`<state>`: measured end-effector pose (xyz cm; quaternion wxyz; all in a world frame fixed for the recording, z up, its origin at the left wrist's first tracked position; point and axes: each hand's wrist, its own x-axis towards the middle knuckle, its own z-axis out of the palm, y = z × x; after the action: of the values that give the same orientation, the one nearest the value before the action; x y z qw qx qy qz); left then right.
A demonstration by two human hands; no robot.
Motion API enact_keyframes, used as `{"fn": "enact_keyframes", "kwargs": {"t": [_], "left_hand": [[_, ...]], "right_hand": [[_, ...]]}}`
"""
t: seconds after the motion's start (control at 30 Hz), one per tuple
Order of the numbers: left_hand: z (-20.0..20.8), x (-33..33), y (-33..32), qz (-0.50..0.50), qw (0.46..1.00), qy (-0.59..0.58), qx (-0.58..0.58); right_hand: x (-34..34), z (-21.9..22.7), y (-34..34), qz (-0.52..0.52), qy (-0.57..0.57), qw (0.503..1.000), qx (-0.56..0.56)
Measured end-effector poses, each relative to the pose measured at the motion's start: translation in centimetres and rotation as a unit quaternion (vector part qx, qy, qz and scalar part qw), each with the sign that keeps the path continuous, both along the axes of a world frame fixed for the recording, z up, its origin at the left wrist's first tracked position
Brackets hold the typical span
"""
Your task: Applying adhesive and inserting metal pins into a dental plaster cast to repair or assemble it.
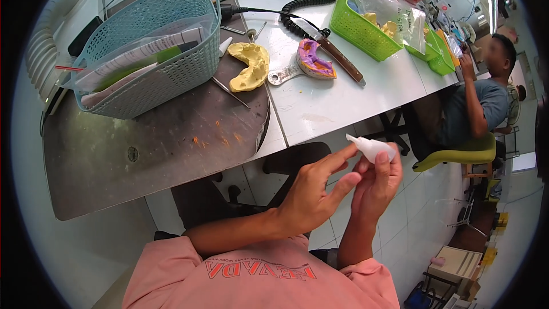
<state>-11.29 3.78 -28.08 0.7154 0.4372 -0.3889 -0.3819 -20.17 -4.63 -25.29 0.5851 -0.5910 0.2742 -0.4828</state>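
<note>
My right hand [378,180] is closed around a small white squeeze bottle [374,150] with a narrow nozzle, held above the floor in front of the bench edge. The nozzle points up and to the left. My left hand [311,186] has its index finger stretched out to the bottle near the nozzle, with the thumb apart; whether that fingertip touches it I cannot tell. On the bench beyond lie a yellow U-shaped dental cast [254,68] and an impression tray [318,67] with purple and orange material. A small white cone [225,47] lies beside the cast.
A blue-grey basket [154,88] of papers stands at the left on a dark bench mat [120,177]. A wooden-handled knife [341,60], a thin metal tool [230,92] and a green basket [363,40] lie farther back. A co-worker [483,94] sits at the right.
</note>
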Motion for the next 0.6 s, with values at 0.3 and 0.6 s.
{"fn": "enact_keyframes", "kwargs": {"t": [0.3, 0.6], "left_hand": [[1.8, -1.6, -6.6, -0.12, 0.951, 0.27, -0.094], [1.2, -2.5, -6.6, -0.054, 0.925, 0.349, -0.141]], "right_hand": [[0.7, 2.5, -3.2, -0.104, 0.202, 0.949, -0.22], [0.4, 4.1, -3.1, 0.01, 0.247, 0.955, -0.166]]}}
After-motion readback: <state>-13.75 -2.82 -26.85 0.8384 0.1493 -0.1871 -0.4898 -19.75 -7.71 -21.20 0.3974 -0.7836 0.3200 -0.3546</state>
